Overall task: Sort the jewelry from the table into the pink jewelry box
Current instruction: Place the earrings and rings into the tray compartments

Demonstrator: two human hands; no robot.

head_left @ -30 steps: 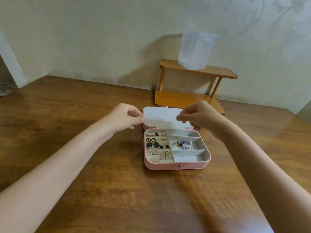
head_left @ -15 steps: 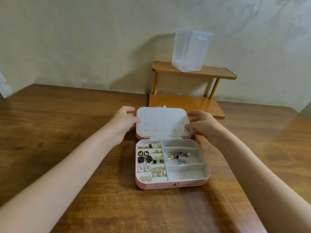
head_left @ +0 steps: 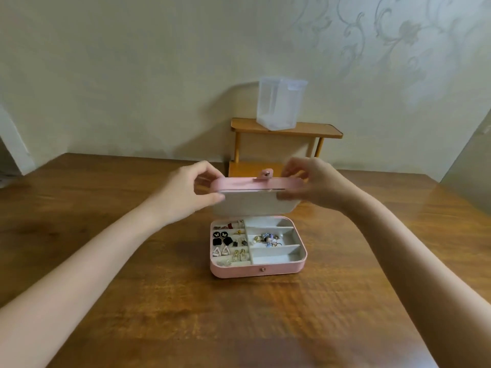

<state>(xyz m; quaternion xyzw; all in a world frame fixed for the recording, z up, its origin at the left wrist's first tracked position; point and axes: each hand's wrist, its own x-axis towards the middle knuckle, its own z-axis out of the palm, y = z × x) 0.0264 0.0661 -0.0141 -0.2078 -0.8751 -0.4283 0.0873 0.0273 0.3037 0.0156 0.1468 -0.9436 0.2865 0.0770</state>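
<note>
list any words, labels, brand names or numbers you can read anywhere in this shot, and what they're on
None can be read.
Pink jewelry box: plain front, only a small snap stud.
Lid, held by the left hand and right hand: no print, only a clasp tab.
Clear plastic container on the wooden shelf: no label shows.
Wall: only a floral pattern.
</note>
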